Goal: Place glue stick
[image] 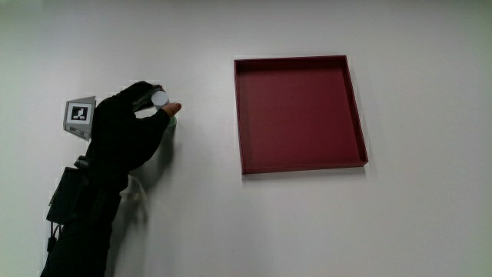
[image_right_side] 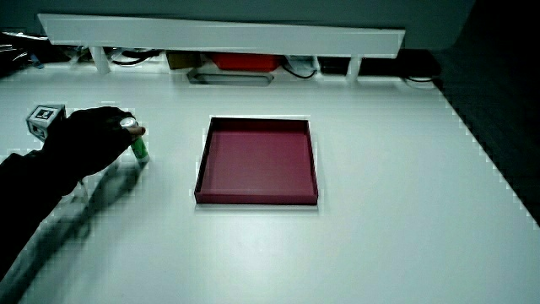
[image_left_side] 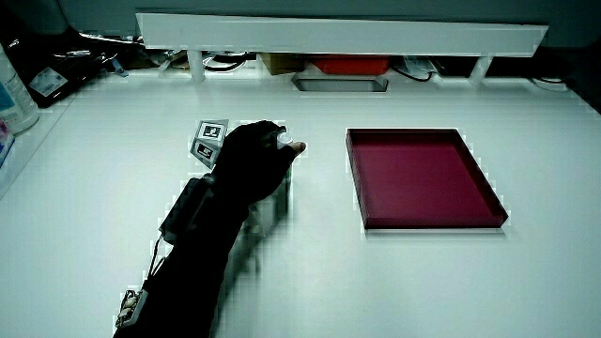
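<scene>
White is the bench (image: 430, 231), the largest thing here, and on it the dark red tray (image: 355, 108) lies with nothing inside. Well apart from the tray, the hands (image: 127, 131) in the black glove has its fingers closed around the glue stick (image_right_side: 139, 149), which stands upright, seemingly with its base on the bench. I judge the placing is nearly done; only the release is left.
</scene>
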### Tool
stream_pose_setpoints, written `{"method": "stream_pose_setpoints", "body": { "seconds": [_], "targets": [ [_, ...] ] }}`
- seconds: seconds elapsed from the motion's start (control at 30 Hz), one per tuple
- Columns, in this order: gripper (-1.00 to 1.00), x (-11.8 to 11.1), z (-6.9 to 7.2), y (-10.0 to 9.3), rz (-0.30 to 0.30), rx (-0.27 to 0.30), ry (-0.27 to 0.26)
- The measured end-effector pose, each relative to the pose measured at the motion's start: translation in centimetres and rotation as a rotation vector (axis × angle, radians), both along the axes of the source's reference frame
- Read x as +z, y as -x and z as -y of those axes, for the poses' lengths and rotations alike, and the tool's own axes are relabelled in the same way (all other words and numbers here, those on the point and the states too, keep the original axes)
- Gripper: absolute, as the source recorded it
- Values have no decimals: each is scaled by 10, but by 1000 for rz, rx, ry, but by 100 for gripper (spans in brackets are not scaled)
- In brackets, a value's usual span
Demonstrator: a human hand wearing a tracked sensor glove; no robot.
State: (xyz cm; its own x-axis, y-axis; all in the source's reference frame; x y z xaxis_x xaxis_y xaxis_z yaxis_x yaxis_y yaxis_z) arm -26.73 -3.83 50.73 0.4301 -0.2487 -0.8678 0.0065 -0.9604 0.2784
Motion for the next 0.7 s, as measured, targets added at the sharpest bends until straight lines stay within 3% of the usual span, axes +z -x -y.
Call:
{"method": "stream_pose_setpoints", "body": {
  "seconds": [0.2,0.43,0.7],
  "targets": [
    [-18,2,-1,0,12,3,22],
    [-38,4,-2,0,-32,0,6],
    [-62,3,-5,1,-15,-15,30]
  ]
}}
